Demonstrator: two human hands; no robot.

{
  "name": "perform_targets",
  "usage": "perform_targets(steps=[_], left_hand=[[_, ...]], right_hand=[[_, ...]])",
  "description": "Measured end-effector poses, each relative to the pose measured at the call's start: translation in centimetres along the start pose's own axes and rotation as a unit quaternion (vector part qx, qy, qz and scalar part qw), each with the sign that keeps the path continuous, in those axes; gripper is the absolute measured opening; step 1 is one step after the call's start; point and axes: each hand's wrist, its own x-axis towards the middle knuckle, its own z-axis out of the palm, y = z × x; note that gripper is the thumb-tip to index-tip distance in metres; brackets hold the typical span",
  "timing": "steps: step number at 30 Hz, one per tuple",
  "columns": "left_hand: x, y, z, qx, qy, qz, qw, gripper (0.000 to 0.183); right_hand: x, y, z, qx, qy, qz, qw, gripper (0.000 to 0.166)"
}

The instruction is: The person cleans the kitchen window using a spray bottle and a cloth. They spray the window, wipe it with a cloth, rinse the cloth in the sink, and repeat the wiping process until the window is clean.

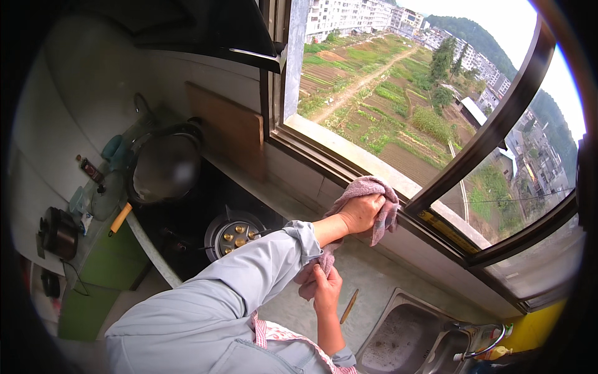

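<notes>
A mauve terry cloth [366, 186] lies bunched over the lower track of the window frame [312, 150]. The fingers of my left hand [362, 213] are closed on it there, pressed against the frame. Lower down, the cloth hangs above the grey counter [355, 262], where my right hand [326, 284] pinches its trailing end between thumb and fingers. Beside my right hand, a thin brown stick-like tool [349, 306] rests on the counter; its exact kind cannot be told.
A steel double sink [399, 336] with a curved faucet [497, 339] sits at the lower right. Left are a gas burner [239, 236], a wok [166, 168], a wooden board [229, 126], a sauce bottle [91, 169] and a black pot [60, 232]. The range hood [210, 32] hangs above.
</notes>
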Motion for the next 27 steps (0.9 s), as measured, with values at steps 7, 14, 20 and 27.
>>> perform_targets(steps=[7,14,20,27], left_hand=[[-1.4,-5.6,-3.5,0.058,0.002,0.095,0.994,0.025],[-4.7,-15.1,-11.6,0.169,0.033,-0.018,0.985,0.022],[-5.6,-15.1,-11.7,0.15,0.066,-0.12,0.979,0.023],[-3.5,-6.8,-4.9,0.088,0.019,-0.073,0.993,0.021]], right_hand=[[-1.6,-0.7,-0.9,-0.043,0.052,-0.02,0.997,0.015],[-0.9,-0.8,2.0,-0.022,-0.008,0.001,1.0,0.012],[-1.3,0.5,1.8,-0.025,-0.059,0.034,0.997,0.017],[-1.4,2.7,-0.7,0.008,-0.068,0.044,0.997,0.017]])
